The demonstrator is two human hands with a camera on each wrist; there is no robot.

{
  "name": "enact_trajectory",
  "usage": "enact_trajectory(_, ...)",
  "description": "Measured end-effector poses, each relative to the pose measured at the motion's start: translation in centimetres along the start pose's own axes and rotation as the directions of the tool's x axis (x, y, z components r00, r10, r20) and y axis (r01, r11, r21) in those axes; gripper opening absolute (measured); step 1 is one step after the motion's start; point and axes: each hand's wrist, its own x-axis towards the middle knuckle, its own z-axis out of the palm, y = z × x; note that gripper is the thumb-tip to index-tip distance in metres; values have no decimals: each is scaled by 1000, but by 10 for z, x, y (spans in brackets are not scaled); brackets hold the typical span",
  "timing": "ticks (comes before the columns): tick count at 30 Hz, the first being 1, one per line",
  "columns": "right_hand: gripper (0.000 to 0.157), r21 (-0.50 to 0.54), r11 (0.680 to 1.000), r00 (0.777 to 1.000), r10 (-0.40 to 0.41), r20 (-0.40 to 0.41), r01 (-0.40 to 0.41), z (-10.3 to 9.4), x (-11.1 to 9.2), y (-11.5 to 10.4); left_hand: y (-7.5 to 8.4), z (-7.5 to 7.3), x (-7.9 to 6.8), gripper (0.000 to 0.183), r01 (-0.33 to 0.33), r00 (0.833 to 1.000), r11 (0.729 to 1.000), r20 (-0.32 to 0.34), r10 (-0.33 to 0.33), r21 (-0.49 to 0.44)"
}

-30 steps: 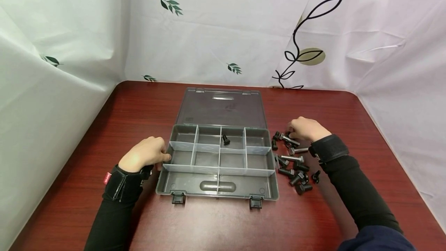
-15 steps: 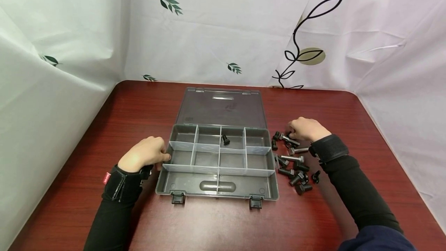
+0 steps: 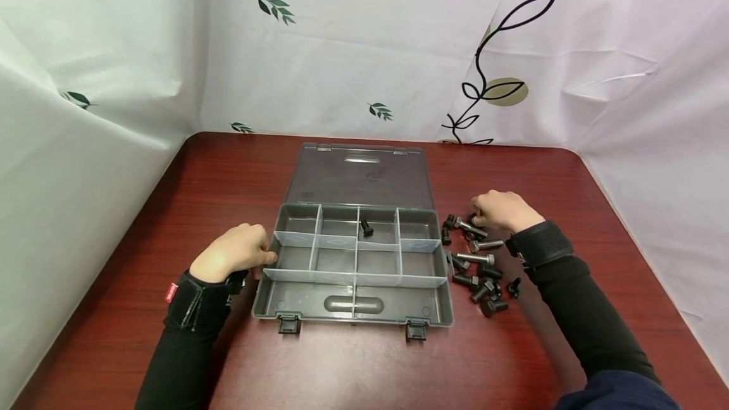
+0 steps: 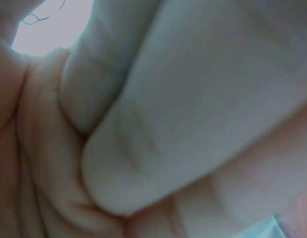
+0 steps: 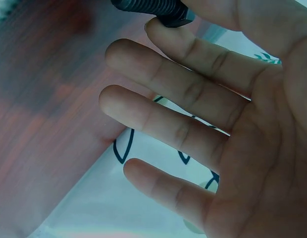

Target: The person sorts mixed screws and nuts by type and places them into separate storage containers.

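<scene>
A grey plastic organizer box (image 3: 354, 279) lies open on the table, divided into several compartments. At its left wall my left hand (image 3: 236, 252) grips the rim; curled fingers (image 4: 143, 148) fill the left wrist view. One black bolt (image 3: 366, 228) lies in a back-row compartment, third from the left. My right hand (image 3: 504, 209) is at the far end of the loose bolts to the right of the box. Its thumb and index finger pinch a black bolt (image 5: 156, 11), seen in the right wrist view, while the other fingers are extended.
Several black bolts (image 3: 483, 291) and silver bolts (image 3: 475, 259) lie loose beside the box's right wall. The box's transparent lid (image 3: 361, 176) lies folded back behind it. Two latches (image 3: 416, 331) stick out at the front. White patterned cloth (image 3: 342, 49) surrounds the red-brown table (image 3: 353, 372).
The head view has shifted slightly, so the scene sits a little further left. Both hands keep nearly the same places relative to the box and bolts.
</scene>
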Motion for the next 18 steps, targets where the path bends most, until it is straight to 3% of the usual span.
enact_trajectory(18,13,-5,1000,998,-21,-55,20,-12,-7,-6,0,0,0,28,-4,1000,1000,-1,4,16)
